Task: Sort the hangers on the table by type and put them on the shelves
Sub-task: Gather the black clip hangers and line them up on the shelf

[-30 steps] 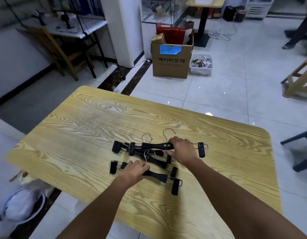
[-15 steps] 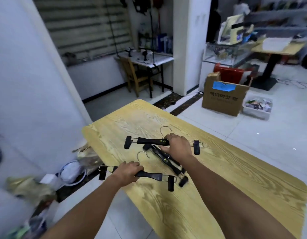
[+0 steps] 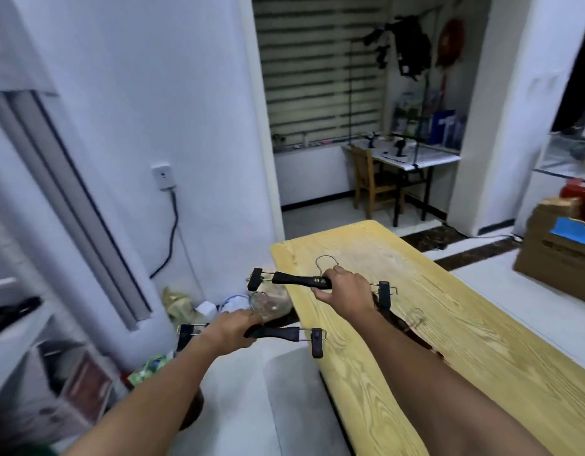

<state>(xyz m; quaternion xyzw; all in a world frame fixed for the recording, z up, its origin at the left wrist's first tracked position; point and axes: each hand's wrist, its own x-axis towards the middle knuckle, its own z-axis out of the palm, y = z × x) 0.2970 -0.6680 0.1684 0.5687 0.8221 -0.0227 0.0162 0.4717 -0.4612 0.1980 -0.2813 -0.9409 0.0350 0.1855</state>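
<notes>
Beyond the table [image 3: 482, 340] edge, over open floor [image 3: 268, 406], the left hand [image 3: 231, 327] grips a black clip hanger [image 3: 284, 334]. The right hand [image 3: 347, 291] grips a second hanger [image 3: 294, 279].

White walls [image 3: 126, 93], slatted blind [image 3: 317, 77], wooden chair [image 3: 370, 182], tiled floor [image 3: 317, 212].

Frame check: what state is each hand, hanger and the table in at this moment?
left hand, gripping the near hanger's bar
near hanger, held level in the air, beyond the table edge
right hand, gripping the far hanger's middle
far hanger, held level above the table corner
third hanger, lying on the table, mostly hidden by the right forearm
table, bearing only the third hanger
</notes>
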